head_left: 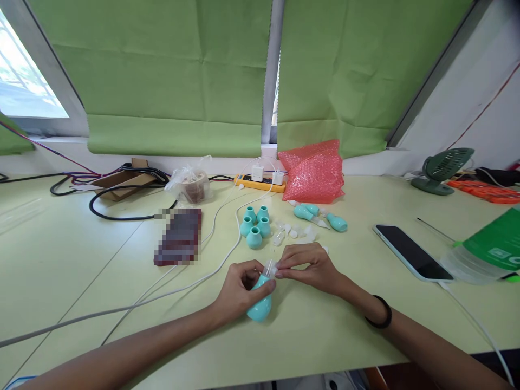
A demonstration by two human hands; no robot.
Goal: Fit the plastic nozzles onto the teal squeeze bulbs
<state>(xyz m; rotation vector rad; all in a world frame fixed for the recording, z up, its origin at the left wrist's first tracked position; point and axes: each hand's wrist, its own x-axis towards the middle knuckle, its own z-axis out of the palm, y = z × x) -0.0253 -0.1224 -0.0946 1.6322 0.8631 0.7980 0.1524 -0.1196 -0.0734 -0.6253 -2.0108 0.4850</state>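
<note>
My left hand (239, 290) is closed around a teal rubber bulb (260, 304) low on the pale green table (73, 260). My right hand (311, 267) pinches a small clear plastic tip (270, 267) at the bulb's neck. Just beyond my hands stand several more teal bulbs (255, 223) in a cluster. Loose clear tips (293, 232) lie scattered to their right, with two assembled teal pieces (320, 216) behind them.
A phone (412, 252) lies at the right beside a green-and-clear bag (487, 246). Pink bubble wrap (313, 170), a yellow power strip (260, 183), a clear bag (190, 184), a cardboard box (119, 181) and cables line the back. A white cable (122, 306) crosses the table; a small fan (441, 168) stands far right.
</note>
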